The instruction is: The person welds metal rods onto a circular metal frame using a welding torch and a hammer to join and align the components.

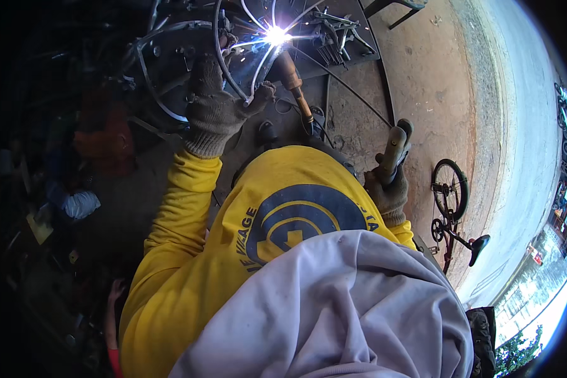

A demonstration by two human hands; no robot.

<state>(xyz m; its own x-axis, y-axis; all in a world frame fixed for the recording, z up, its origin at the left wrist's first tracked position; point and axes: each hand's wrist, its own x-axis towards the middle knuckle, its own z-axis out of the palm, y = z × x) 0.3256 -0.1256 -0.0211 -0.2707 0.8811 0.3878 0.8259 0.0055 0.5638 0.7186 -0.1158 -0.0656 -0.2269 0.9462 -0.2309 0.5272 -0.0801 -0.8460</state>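
Over the near edge of the dark metal worktable (362,58), a white welding arc (276,36) glares where a welding electrode (359,99) meets the metalwork, hiding the joint itself. The gloved right hand (388,189) is wrapped around an electrode holder (394,148), beyond the table's right side; the electrode's length probably serves to hold the fingers well away from the heat. The gloved left hand (214,107) has its thumb spread from its fingers, with a bent metal bar (231,82) crossing the gap, seemingly steadied; whether the fingers pinch it I cannot tell. A brown handle (288,70) stands just below the arc, between the hands. Metal hand tools (341,34) crowd the table's near right corner; a bicycle (448,211) stands farther right.
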